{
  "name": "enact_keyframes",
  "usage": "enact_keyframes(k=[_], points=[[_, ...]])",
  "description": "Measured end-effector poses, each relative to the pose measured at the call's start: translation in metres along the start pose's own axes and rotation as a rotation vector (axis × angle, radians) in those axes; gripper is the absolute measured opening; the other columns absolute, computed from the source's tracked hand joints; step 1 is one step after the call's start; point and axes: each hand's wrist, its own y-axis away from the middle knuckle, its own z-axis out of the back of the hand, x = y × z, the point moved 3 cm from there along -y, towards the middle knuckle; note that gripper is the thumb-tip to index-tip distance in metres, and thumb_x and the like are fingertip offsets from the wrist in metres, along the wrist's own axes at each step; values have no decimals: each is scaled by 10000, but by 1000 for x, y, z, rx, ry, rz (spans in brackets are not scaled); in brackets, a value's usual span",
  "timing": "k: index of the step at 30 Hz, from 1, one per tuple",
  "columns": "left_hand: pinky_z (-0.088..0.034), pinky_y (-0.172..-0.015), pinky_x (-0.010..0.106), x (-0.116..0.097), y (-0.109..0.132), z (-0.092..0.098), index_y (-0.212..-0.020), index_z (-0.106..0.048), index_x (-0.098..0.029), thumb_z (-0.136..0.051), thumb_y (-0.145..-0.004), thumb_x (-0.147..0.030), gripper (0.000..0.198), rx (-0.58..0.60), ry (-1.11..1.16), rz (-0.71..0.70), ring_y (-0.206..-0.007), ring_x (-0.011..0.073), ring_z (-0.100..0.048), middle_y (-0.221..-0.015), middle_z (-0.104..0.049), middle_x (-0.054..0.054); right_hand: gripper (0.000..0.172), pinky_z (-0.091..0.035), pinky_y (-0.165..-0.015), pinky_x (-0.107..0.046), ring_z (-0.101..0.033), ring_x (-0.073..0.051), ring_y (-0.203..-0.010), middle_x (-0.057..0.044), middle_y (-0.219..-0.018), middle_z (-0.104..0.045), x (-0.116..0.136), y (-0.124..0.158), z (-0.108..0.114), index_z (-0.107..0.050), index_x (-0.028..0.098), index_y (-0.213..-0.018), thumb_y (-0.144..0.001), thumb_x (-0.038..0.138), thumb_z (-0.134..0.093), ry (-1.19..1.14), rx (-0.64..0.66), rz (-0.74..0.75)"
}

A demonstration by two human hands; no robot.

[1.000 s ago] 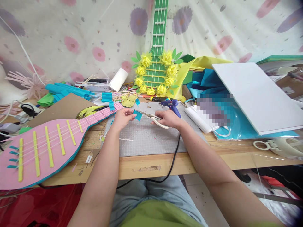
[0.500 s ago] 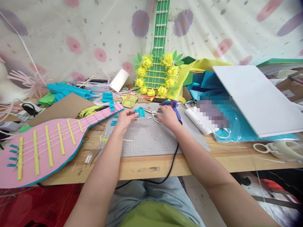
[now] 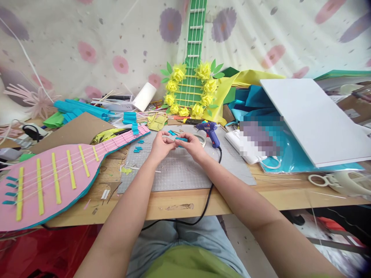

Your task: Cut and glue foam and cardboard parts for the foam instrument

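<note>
Just above the cutting mat [image 3: 179, 173], my hands meet at a small piece of blue crepe paper [image 3: 181, 143]. My left hand [image 3: 161, 147] pinches at its left end, thumb and fingers pressed together. My right hand [image 3: 193, 146] closes over the piece from the right, covering much of it. Scissors [image 3: 202, 139] lie behind my right hand, mostly hidden. Another blue scrap [image 3: 172, 132] shows beyond my fingertips. To the left of my left hand, several thin sticks with blue tips [image 3: 138, 147] rest on the mat.
A blue glue gun [image 3: 212, 133] stands right of the hands, its black cord [image 3: 213, 181] running over the table edge. A pink paper lute [image 3: 58, 181] fills the left side. Behind stands a green instrument with yellow flowers [image 3: 189, 92]. A white board [image 3: 313, 123] leans at the right.
My right hand has left the scissors and moved left to the blue paper. My left hand has shifted slightly right, bringing both hands together. The scissors stay on the mat.
</note>
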Motion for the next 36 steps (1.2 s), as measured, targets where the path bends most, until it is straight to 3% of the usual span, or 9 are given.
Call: enact_keyframes(k=[5, 11, 16, 25, 31, 36], points=[[-490, -552, 254, -1, 2, -2, -841, -363, -194, -780, -459, -249, 569, 16, -18, -25, -489, 110, -579, -511, -580, -76, 267, -428, -673, -270, -531, -105, -613, 18, -629, -597, 1, 2, -1, -590, 166, -678, -547, 364, -712, -141, 32, -142], [-498, -593, 259, 1, 2, -4, -904, -422, -183, -775, -482, -216, 551, 90, 23, -33, -571, 113, -602, -594, -611, -51, 261, -419, -642, -263, -510, -101, -586, 21, -600, -579, -3, -1, 2, -584, 165, -637, -547, 373, -713, -129, -26, -102], [-520, -642, 288, 1, 3, -5, -872, -496, -145, -747, -535, -213, 426, 130, 103, 48, -616, 116, -614, -629, -636, -14, 244, -414, -644, -274, -510, -110, -609, 13, -634, -576, -6, -3, 7, -590, 165, -648, -565, 360, -710, -101, -66, -63], [-529, -678, 305, -5, 6, -4, -797, -518, -131, -713, -569, -127, 300, 75, 209, 160, -582, 112, -627, -620, -638, -11, 95, -424, -714, -304, -542, -152, -754, -22, -735, -599, 16, 1, 13, -627, 205, -695, -726, 293, -612, 304, -24, 453], [-532, -657, 287, -1, 4, 1, -766, -515, -139, -701, -566, -85, 278, 59, 268, 239, -559, 110, -624, -604, -629, -20, 144, -434, -789, -319, -562, -169, -853, -42, -860, -606, 23, 8, 13, -659, 247, -767, -801, 305, -532, 507, 57, 498], [-536, -647, 274, 0, 3, 5, -813, -556, -139, -719, -550, -77, 315, 126, 302, 291, -595, 119, -635, -653, -645, -1, 171, -428, -811, -328, -561, -169, -865, -45, -884, -606, 24, 9, 13, -664, 253, -783, -821, 304, -505, 514, 96, 506]])
